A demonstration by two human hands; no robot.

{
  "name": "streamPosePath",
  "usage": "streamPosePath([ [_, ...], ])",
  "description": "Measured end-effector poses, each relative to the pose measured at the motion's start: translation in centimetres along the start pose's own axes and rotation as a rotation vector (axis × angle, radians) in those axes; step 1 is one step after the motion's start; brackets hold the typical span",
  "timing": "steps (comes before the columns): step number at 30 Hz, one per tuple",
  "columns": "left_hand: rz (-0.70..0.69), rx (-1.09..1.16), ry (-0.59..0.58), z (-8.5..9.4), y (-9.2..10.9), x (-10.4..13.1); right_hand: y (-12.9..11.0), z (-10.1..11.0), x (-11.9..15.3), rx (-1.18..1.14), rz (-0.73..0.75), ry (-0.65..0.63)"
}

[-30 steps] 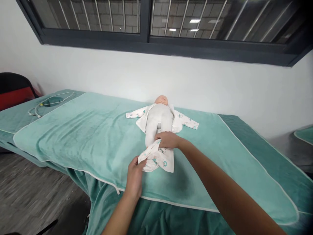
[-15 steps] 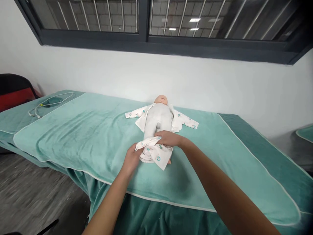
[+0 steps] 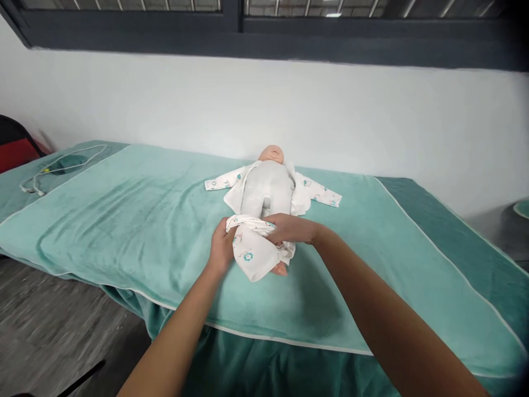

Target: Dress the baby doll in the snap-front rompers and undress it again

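Observation:
A baby doll (image 3: pixel 271 155) lies on its back, head toward the wall, on a green blanket (image 3: pixel 165 209). Its body and legs are in a light grey suit (image 3: pixel 268 184). Under it a white printed baby jacket (image 3: pixel 300 204) lies spread, both sleeves stretched out sideways. Around the doll's lower legs are white printed baby pants (image 3: pixel 256 253), bunched up with one part hanging toward me. My left hand (image 3: pixel 222 247) is closed on the left edge of their waistband. My right hand (image 3: pixel 291 228) grips the right side, its fingertips hidden in the cloth. One bare foot (image 3: pixel 280 269) shows below.
A white cable (image 3: pixel 61 165) lies coiled at the bed's left end, by a dark opening. Behind the bed are a white wall (image 3: pixel 165 99) and a dark window frame (image 3: pixel 268 41). A red and black chair (image 3: pixel 16 149) stands at far left.
The waistband has been drawn a little up the doll's legs and spread wider between my hands. The hanging part swung left, uncovering more of the foot. My view has tilted down.

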State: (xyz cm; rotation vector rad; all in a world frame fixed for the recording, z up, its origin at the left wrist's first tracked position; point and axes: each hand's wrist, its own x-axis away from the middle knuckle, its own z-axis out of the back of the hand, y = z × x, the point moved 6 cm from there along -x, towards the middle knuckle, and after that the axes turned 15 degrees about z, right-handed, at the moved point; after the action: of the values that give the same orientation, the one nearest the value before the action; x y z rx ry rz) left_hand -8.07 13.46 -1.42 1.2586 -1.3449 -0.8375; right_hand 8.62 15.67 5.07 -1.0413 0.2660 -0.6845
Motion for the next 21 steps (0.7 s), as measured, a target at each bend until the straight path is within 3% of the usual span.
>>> streamPosePath([
  [6, 0.099, -0.054, 0.006, 0.3, -0.6, 0.8, -0.1, -0.7, -0.5, 0.157, 0.011, -0.064],
  [10, 0.182, 0.054, 0.053, 1.0, -2.3, 4.4, -0.2, -1.1, -0.4, 0.339, 0.02, -0.025],
  [15, 0.299, 0.113, 0.213, 2.5, -4.4, 10.1, -0.2, -1.2, -0.7, 0.518, -0.03, 0.033],
  [18, 0.441, 0.168, 0.099, 1.6, -5.4, 11.8, -0.3, -1.2, -1.3, 0.537, -0.031, 0.042],
  [21, 0.505, 0.271, -0.036, 0.1, -5.3, 11.9, -0.1, -1.2, -1.8, 0.585, -0.031, 0.068],
])
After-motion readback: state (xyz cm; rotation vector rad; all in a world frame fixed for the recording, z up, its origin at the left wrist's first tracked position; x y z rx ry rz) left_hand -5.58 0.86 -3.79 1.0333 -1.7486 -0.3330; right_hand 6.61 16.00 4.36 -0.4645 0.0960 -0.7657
